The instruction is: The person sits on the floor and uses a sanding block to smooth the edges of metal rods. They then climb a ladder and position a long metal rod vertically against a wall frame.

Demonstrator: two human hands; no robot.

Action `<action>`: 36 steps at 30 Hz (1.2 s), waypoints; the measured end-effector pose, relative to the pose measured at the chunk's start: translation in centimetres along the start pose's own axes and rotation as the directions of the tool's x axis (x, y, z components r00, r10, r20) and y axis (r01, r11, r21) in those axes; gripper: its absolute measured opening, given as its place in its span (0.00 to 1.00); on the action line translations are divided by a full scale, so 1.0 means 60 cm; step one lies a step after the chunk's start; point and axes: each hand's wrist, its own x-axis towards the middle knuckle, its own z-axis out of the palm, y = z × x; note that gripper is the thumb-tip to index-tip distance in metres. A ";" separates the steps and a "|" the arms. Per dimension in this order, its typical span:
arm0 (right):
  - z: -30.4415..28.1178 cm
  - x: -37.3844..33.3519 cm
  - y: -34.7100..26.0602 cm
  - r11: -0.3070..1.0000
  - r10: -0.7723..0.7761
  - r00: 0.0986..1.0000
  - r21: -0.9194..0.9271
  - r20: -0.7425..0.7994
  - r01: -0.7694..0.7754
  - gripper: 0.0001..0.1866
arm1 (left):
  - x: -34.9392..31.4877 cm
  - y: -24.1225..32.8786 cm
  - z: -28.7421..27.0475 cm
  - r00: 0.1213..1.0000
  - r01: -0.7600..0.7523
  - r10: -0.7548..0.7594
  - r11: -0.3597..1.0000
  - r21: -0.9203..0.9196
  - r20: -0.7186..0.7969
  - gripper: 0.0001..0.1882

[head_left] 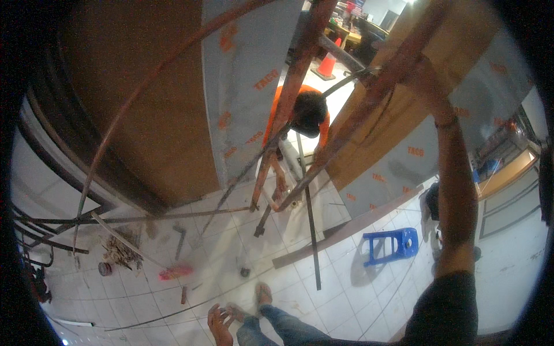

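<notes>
My right arm reaches up on the right, and my right hand grips a rusty red metal scaffold tube; its fingers are dim against the tube. Low in the view hangs my left hand, empty, its fingers loosely bent and apart. The scaffold frame spans the space before me, with a thin cross brace running through it. Beyond the tubes a person in an orange shirt bends down, an arm reaching to the frame's lower end near the floor.
Brown boards and grey printed panels stand on both sides. On the tiled floor are a blue plastic stool, a debris pile, a pink bag, a long metal bar and cables. An orange cone stands farther back.
</notes>
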 end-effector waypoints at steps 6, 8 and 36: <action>0.001 0.055 -0.099 0.919 -0.363 0.932 0.168 0.005 0.357 0.15 | -0.003 -0.006 0.001 1.000 -0.025 0.025 1.000 -0.018 -0.004 0.21; 0.009 0.038 -0.119 0.932 -0.299 0.952 0.194 -0.058 0.305 0.18 | -0.005 -0.008 -0.011 0.999 -0.037 0.038 0.999 -0.039 0.026 0.19; 0.432 -1.223 -0.585 -0.398 0.801 -0.268 0.140 0.536 -0.907 0.23 | 0.128 -0.180 0.048 0.731 -0.133 -0.521 0.524 0.841 0.440 0.19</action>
